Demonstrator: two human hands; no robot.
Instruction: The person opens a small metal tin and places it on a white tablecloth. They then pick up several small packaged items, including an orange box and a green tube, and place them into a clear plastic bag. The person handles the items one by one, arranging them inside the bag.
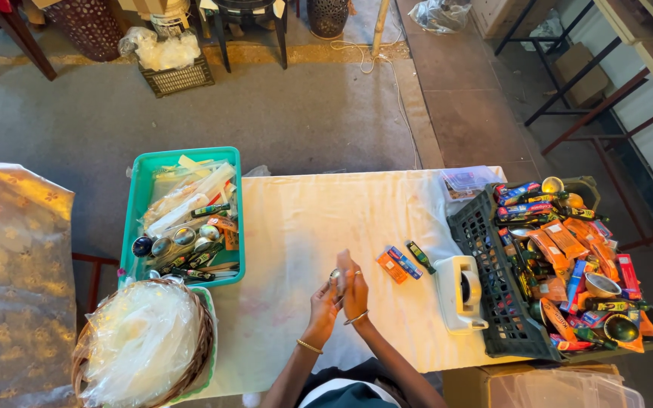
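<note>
A small round metal bowl [335, 278] sits between my two hands, just over the middle of the white table [296, 227]. My left hand [323, 304] closes around it from below and from the left. My right hand [354, 291] lies flat against its other side, fingers straight and pointing away from me. So both hands are pressed together on the bowl, and only a small part of its rim shows.

To the right of my right hand, near it, lie an orange packet [391, 267], a blue packet [403, 262] and a dark green tube [420, 257], side by side. Further right stands a white tape dispenser [459, 293], touching the dark crate [485, 302] full of packets and bowls at the right edge of the table.

To the left of my left hand the cloth is bare up to the teal tray [139, 196] and the wicker basket [204, 344] with clear plastic bags, which sit at the left edge. In front of my hands the cloth is also free up to the far edge.
</note>
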